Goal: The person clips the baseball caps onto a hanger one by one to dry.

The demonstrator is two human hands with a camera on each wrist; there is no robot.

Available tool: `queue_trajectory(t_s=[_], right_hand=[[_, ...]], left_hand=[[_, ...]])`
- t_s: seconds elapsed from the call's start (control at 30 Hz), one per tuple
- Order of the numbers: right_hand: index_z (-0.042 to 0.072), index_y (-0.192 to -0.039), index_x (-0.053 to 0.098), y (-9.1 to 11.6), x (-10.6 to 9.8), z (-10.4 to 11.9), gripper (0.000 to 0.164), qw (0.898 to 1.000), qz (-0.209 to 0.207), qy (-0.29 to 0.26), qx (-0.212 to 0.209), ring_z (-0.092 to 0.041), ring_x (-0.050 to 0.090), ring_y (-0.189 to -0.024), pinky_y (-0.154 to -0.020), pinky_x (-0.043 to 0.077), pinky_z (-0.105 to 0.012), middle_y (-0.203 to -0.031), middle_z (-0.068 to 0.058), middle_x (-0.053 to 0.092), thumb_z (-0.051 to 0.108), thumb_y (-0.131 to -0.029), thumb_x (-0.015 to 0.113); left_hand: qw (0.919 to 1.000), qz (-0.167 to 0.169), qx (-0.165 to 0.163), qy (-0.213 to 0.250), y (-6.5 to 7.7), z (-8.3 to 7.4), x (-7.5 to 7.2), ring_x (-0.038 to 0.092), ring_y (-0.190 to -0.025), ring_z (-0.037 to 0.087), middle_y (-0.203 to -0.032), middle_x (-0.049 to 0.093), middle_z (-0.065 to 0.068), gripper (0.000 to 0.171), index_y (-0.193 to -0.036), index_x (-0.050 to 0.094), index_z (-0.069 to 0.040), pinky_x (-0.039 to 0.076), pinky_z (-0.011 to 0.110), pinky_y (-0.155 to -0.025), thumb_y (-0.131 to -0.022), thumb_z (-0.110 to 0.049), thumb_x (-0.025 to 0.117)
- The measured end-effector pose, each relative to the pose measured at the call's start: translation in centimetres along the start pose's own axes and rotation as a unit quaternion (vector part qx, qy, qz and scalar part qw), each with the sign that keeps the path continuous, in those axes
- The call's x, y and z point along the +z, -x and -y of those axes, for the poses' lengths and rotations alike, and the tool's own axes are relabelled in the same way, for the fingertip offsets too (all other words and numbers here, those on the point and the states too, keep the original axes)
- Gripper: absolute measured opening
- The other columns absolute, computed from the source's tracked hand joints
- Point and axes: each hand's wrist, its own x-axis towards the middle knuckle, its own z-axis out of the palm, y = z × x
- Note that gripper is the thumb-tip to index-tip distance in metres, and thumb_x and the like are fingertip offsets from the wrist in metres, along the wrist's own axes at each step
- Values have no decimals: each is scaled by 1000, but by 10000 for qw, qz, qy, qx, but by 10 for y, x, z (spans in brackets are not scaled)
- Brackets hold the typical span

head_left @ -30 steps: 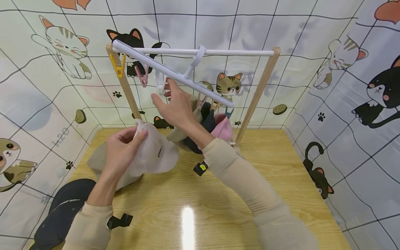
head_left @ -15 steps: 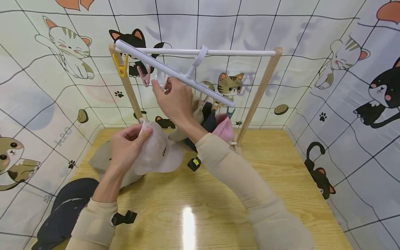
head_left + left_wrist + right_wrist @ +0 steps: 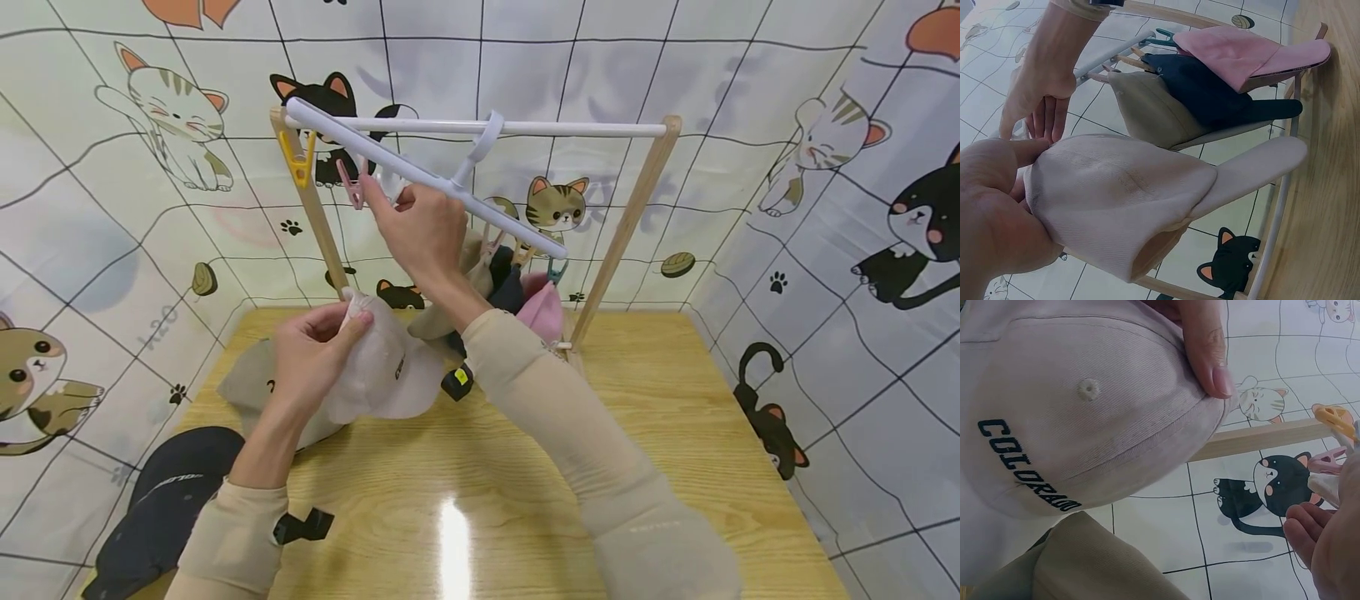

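My left hand point(image 3: 311, 354) pinches the top of a pale baseball cap point(image 3: 386, 367), whose dark lettering reads COLORADO in the right wrist view. Its brim points right. Above it, my right hand point(image 3: 423, 233) is raised under a pale lavender clip hanger point(image 3: 375, 154), fingers curled at a white clothespin point(image 3: 1325, 487) that is mostly hidden in the head view. Just left of that hand hang a pink clothespin point(image 3: 351, 183) and a yellow clothespin point(image 3: 302, 164). A beige cap point(image 3: 1147, 106), a navy cap point(image 3: 1200, 90) and a pink cap point(image 3: 1229, 53) hang from the hanger's other end.
The hanger hooks on the white bar point(image 3: 585, 129) of a wooden-legged rack point(image 3: 630, 225). On the table point(image 3: 675, 467), a grey-beige cap point(image 3: 251, 375) and a black cap point(image 3: 168, 492) lie at the left. A cat-print sheet point(image 3: 847, 275) surrounds the table.
My right hand has closed its fingers at the white clothespin, its thumb rising towards the hanger. My left hand and the pale cap have shifted slightly right in the head view.
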Motion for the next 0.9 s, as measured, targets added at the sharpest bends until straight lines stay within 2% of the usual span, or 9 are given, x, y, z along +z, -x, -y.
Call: queue_trajectory(t_s=[0.23,0.37,0.6,0.9], right_hand=[[12,-80,83,-2,-1,1,49,9997,13,-212,143,-11,61,-68,-68,36,-24,-71,-1,78,52,-107,74],[11,-78,80,-3,0,2,49,9992,-13,-360,181,-12,61,-67,-66,37,-24,-70,-2,76,52,-105,77],[10,-83,81,0,2,0,46,9994,-132,-274,176,-13,65,-77,-75,42,-26,-76,-2,79,49,-108,73],[15,-66,70,-4,3,-2,55,9998,-121,-165,71,-10,52,-58,-58,30,-23,-57,3,59,52,-106,74]], left_hand=[[9999,26,-6,97,0,1,1,78,-86,-4,-91,82,-26,38,-126,84,-1,62,16,-74,-100,-29,89],[10000,33,-17,82,0,0,1,78,-86,-3,-92,82,-26,38,-126,84,-2,62,16,-74,-100,-30,89],[9998,40,-54,178,0,0,2,78,-86,-3,-92,83,-24,38,-125,84,0,63,17,-75,-101,-28,89],[9999,15,-118,95,1,-2,3,78,-87,-3,-92,82,-26,38,-126,84,-1,62,16,-76,-101,-29,89]])
